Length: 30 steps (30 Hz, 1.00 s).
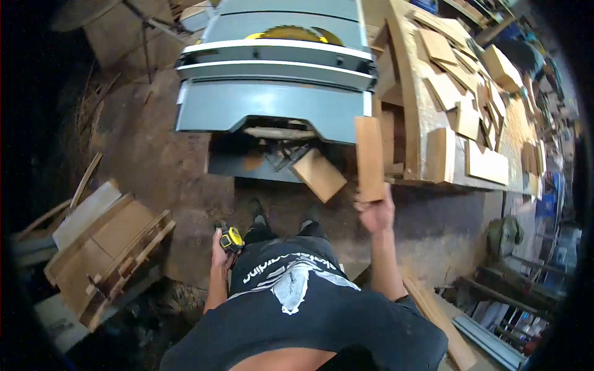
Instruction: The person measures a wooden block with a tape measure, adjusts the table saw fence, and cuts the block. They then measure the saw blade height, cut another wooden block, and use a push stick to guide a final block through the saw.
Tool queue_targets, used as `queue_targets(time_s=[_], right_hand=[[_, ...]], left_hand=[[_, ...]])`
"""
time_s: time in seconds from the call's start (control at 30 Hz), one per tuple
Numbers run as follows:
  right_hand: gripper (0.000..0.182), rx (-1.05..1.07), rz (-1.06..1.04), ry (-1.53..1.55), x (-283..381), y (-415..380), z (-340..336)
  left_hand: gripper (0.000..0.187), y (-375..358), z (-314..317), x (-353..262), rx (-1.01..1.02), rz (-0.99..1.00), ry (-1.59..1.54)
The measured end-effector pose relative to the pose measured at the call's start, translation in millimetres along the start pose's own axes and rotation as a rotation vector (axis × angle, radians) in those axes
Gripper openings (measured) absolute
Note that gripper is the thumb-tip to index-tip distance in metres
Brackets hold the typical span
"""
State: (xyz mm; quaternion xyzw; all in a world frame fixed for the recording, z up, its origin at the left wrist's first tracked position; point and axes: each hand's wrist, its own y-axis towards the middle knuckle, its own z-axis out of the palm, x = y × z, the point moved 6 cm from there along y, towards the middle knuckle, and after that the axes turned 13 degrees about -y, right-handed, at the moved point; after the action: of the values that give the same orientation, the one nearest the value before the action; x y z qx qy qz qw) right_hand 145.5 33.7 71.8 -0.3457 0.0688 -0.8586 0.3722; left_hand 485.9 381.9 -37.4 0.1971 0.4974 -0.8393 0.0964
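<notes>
A yellow and black tape measure (231, 238) is held in my left hand (220, 250), low beside my left hip. My right hand (377, 213) grips the lower end of a flat wooden board (369, 157), which stands out away from me. The board's far end reaches the right front corner of the grey table saw (278, 105). A round toothed blade (291, 34) shows through the saw's top, beyond the fence. Below the saw's front edge, a wooden block (319, 175) sits tilted.
On the right, a workbench (421, 111) carries several loose wood pieces (486, 162). A wooden crate-like frame (111, 253) lies on the floor at left. Long boards (442, 324) lie at lower right. Another person (526, 59) is partly visible at far upper right.
</notes>
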Motion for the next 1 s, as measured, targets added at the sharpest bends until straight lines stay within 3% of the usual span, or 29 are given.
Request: queue_targets(time_s=[0.03, 0.1, 0.13, 0.17, 0.33, 0.4, 0.53, 0.6, 0.73, 0.8, 0.83, 0.87, 0.93, 0.97, 1.0], right_hand=[[0.055, -0.079, 0.053, -0.03, -28.5, 13.6, 33.2], [0.06, 0.114, 0.204, 0.065, -85.2, 48.9, 104.9], [0.061, 0.011, 0.286, 0.025, -112.4, 67.3, 129.3], [0.063, 0.15, 0.243, -0.016, -131.9, 86.9, 161.1], [0.059, 0.061, 0.301, -0.056, -213.8, 192.8, 219.1], [0.067, -0.06, 0.15, -0.103, -224.8, 215.8, 225.8], [0.068, -0.411, -0.025, -0.2, -217.1, 194.8, 239.2], [0.067, -0.285, -0.096, -0.69, -222.0, 171.1, 252.8], [0.088, 0.239, -0.156, -1.225, -283.9, 101.1, 356.7], [0.101, 0.108, -0.321, -1.303, -292.9, 96.4, 375.3], [0.104, 0.071, -0.361, -1.185, -282.8, 98.7, 374.2], [0.098, 0.037, -0.42, -1.296, -265.6, 100.3, 373.9], [0.089, -0.002, -0.451, -1.42, -247.0, 104.5, 370.9], [0.084, 0.025, -0.492, -1.436, -241.7, 105.4, 368.1], [0.084, 0.011, -0.501, -1.416, -237.9, 103.8, 363.8]], left_hand=[[0.048, -9.0, 12.2, -12.0, 0.061, 0.032, -0.024], [0.048, -21.3, 27.6, -39.8, 0.14, 0.081, 0.027], [0.049, -27.2, 36.6, -59.0, 0.225, 0.116, 0.1], [0.048, -34.0, 43.2, -77.1, 0.324, 0.14, 0.077], [0.044, -34.3, 23.6, -171.7, 0.436, 0.391, 0.217], [0.042, -32.7, 12.3, -209.5, 0.465, 0.484, 0.297], [0.042, -45.3, 18.7, -278.7, 0.457, 0.442, 0.368], [0.044, -32.3, 21.2, -299.7, 0.452, 0.375, 0.437], [0.042, -1.6, 80.6, -291.1, 0.583, 0.242, 0.424], [0.043, -5.3, 124.5, -277.0, 0.707, 0.177, 0.445], [0.045, -11.2, 143.3, -273.4, 0.714, 0.027, 0.357], [0.045, -4.4, 148.9, -272.1, 0.72, 0.017, 0.371], [0.047, 7.5, 163.9, -274.1, 0.861, 0.134, 0.693], [0.044, 5.0, 175.2, -294.5, 0.862, 0.593, 1.032], [0.044, 5.5, 182.2, -302.7, 0.87, 0.591, 1.055]])
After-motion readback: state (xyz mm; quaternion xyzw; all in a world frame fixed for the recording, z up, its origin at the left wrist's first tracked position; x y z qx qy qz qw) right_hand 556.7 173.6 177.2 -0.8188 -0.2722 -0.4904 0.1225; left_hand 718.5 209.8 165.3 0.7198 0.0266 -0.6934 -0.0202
